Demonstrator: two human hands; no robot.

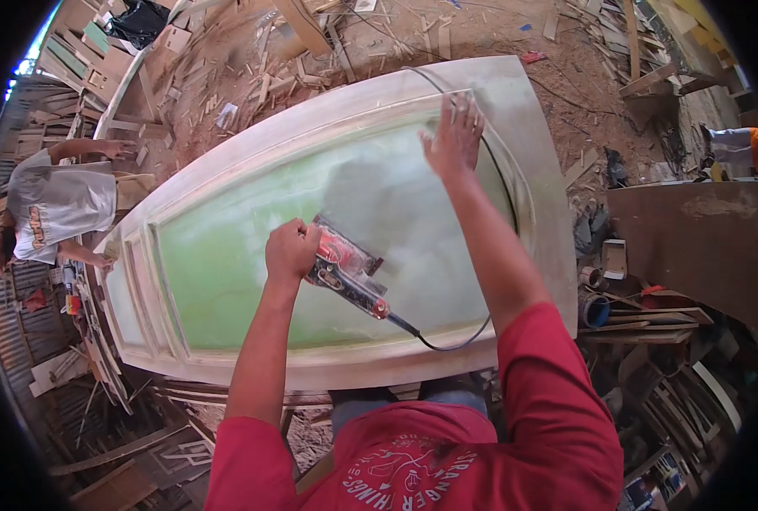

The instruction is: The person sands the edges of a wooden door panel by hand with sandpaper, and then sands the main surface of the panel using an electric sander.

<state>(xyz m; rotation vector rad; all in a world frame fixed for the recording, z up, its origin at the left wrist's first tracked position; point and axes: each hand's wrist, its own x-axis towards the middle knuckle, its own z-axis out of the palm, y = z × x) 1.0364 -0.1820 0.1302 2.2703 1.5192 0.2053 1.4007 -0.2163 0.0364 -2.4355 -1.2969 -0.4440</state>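
A red and black power sander (345, 264) rests on the green, dust-whitened panel (225, 247) of a large wooden door-like piece. My left hand (293, 249) is wrapped round the sander's left end. From its other end a black cord runs to the right and up along the panel's far edge. My right hand (454, 136) lies near the panel's upper right corner, beside the cord, with its fingers spread and nothing visible in it.
Another person (68, 204) in a grey shirt stands at the left, one hand at the piece's left end. Wood scraps (294, 81) litter the dirt floor beyond. A brown board (685, 238) and a blue-rimmed can (596, 310) are at the right.
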